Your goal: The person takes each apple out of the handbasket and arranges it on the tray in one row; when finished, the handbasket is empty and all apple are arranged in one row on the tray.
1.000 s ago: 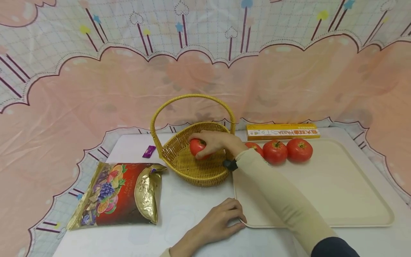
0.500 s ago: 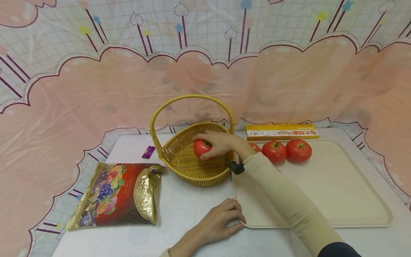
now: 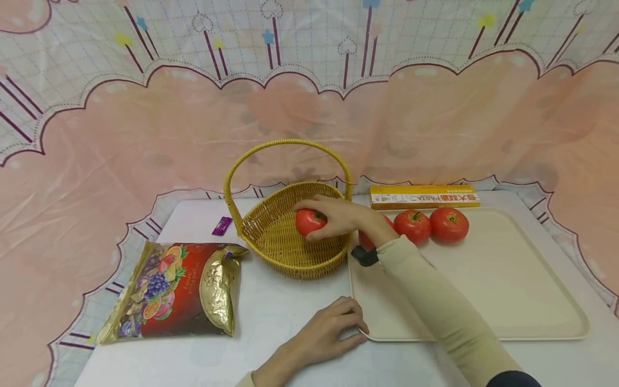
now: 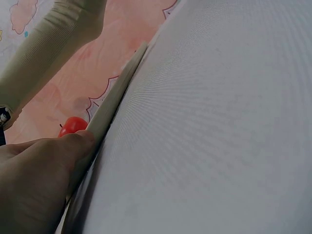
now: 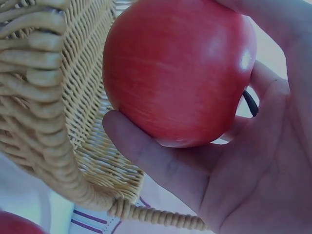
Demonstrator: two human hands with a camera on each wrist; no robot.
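Observation:
In the head view my right hand holds a red apple above the floor of the yellow wicker basket, below its arched handle. Fingers and thumb curl round the apple in the right wrist view, its dark stem facing the palm. My left hand grips the near left corner of the cream tray. In the left wrist view its thumb lies on the tray's rim. More red apples sit along the tray's back edge, one partly hidden by my right wrist.
A red and gold candy bag lies on the left of the white table. Behind it is a small purple wrapped candy. A yellow pasta box stands behind the tray. Patterned cloth hangs at the back.
My right hand has shifted a little to the right with the apple, still over the basket. The left hand has stayed at the tray corner.

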